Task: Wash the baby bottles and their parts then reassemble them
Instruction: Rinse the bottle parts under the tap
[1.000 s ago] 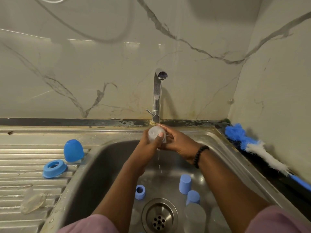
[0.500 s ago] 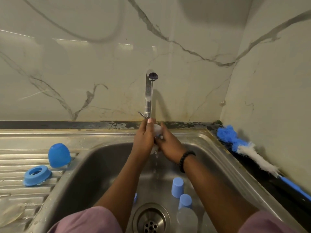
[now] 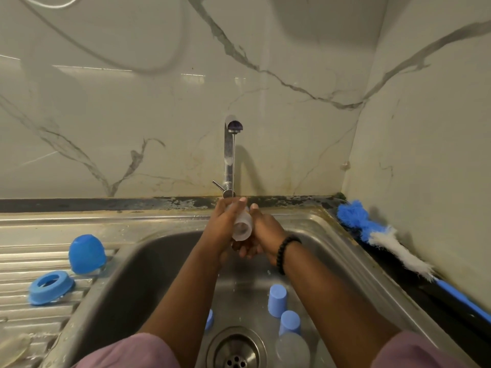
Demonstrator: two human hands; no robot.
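Under the running tap (image 3: 230, 152) both hands meet over the sink (image 3: 329, 264). My left hand (image 3: 221, 228) grips a small translucent bottle part (image 3: 242, 225), open end toward me. My right hand (image 3: 263, 233) curls against its other side. In the basin stand two blue caps (image 3: 277, 300) (image 3: 290, 322), a clear bottle (image 3: 292, 349) and a blue part (image 3: 210, 320) half hidden by my left arm. On the drainboard lie a blue dome cap (image 3: 86, 254), a blue collar ring (image 3: 50, 286) and a clear teat (image 3: 13, 349).
A blue and white bottle brush (image 3: 382, 235) lies along the dark counter strip at the right, against the marble wall. The drain (image 3: 236, 351) sits at the basin's near end. The tap lever (image 3: 219, 185) sticks out left.
The translucent part has turned in my hands, its open end now facing me under the water. The view has shifted slightly right.
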